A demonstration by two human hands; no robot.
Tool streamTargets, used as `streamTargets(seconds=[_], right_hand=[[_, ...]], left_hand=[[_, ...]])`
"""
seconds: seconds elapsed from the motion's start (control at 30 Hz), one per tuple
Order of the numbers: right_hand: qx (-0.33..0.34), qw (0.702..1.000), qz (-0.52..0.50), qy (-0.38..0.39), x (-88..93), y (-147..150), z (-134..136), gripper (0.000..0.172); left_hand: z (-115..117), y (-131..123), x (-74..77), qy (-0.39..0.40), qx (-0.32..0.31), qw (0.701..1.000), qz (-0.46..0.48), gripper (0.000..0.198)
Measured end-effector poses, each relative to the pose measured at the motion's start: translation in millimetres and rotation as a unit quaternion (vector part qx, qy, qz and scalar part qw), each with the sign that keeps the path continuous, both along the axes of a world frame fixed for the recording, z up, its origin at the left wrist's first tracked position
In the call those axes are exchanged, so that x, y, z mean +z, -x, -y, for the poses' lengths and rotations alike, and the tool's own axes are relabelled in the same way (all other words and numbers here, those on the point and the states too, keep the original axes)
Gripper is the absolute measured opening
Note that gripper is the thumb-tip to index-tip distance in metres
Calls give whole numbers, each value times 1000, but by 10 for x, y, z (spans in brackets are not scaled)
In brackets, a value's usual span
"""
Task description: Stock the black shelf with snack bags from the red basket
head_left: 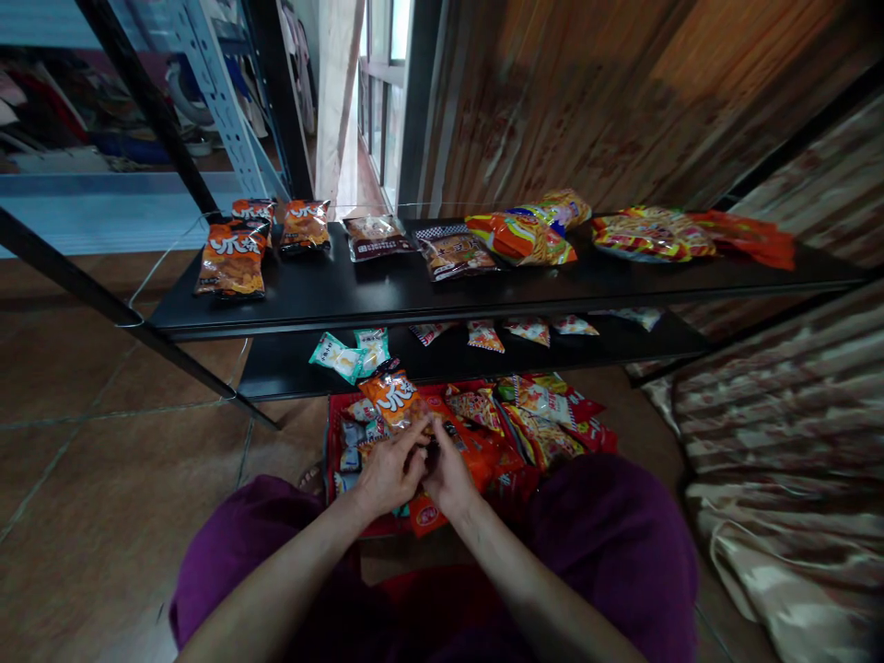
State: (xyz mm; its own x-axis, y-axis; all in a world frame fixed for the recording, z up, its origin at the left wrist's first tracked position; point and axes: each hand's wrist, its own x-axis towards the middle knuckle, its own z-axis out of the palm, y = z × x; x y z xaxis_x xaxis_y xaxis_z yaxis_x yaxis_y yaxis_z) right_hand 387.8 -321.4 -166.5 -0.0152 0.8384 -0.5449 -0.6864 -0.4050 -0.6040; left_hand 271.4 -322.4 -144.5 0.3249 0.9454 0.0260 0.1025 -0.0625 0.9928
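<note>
An orange-and-black snack bag (392,398) is tilted over a red basket (334,425) on the floor. Its lower end meets the fingers of my left hand (390,471), which are bent inward. My right hand (450,468) comes up close beside the left, fingertips near the same end of the bag. Both hands look closed around that end, though the fingers partly hide the grip. Under and around them the basket is full of packets: an orange-red packet (476,456) by my right hand, small packets at left, and a yellow-red noodle-snack packet (545,437) at right.
A black shelf rack stands before me. Its upper shelf (359,299) carries orange bags (231,258), brown bags (452,253) and yellow-red bags (653,235). Green-white packets (338,357) and small triangular packets lie on the lower shelf (276,368). A patterned curtain (780,442) hangs at right.
</note>
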Motion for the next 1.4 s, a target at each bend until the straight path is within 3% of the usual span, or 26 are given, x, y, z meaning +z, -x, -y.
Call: streamTargets(seconds=[0.07,0.17,0.23,0.27,0.37,0.47,0.57,0.63,0.77,1.07,1.27,1.4], right_hand=[[-4,999,-40,33,38,-53,-65,30],[7,992,-112,58,123,-102,-87,30],[17,987,-141,70,167,-99,-45,32],[22,986,-146,75,178,-86,-10,32],[56,986,-142,73,148,-23,127,33],[85,987,-111,83,39,17,253,32],[67,993,-54,84,-64,-30,299,25],[66,996,-7,61,-82,-97,276,30],[126,988,79,48,-11,-187,192,39],[140,980,144,7,-40,-86,234,39],[115,980,150,-59,47,-192,70,46],[75,987,137,-47,156,-179,-135,33]], left_hand=[[-42,53,22,-16,54,998,7,35],[-200,204,39,-17,252,967,26,28],[-342,307,25,38,358,930,76,34],[-409,346,12,85,373,917,115,35],[-540,391,-36,213,328,891,229,36],[-578,368,-46,273,307,861,299,32],[-595,359,9,294,324,836,332,27],[-609,365,61,285,348,829,333,27],[-619,357,121,279,391,819,313,35],[-635,347,50,287,405,817,293,39],[-595,286,-61,219,367,873,235,41],[-517,145,-88,230,312,889,244,40]])
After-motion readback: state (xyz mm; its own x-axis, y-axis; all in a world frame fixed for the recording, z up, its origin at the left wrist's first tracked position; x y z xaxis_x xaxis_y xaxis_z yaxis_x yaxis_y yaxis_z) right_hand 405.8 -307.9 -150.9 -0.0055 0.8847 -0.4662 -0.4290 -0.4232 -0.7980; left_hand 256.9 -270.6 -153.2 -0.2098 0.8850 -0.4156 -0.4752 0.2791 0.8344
